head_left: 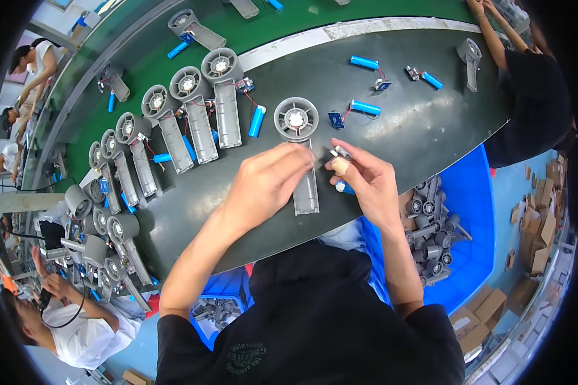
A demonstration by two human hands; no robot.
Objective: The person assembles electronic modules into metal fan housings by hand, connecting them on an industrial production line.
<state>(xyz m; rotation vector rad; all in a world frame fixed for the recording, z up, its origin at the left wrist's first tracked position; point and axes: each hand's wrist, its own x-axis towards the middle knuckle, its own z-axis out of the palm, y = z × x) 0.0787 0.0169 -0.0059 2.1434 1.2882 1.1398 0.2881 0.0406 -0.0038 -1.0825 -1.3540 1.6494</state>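
In front of me on the dark table lies a grey handheld fan housing (307, 192) with a round ringed head and an open trough-like handle. My left hand (271, 176) is over the upper part of this handle, its fingertips pinched together; whatever they grip is hidden. Just right of the handle, my right hand (371, 179) holds a small circuit board (340, 153) between thumb and fingers. Beneath that hand a blue cylindrical battery (345, 187) partly shows. One fingertip of the right hand has a pale wrap.
Several similar fan housings (227, 109) with wired batteries stand in a row at left. Beyond my hands lie loose batteries (366, 107) with boards. A green belt (315, 13) runs behind the table. A blue bin (475, 212) of housings is at right. Co-workers sit on both sides.
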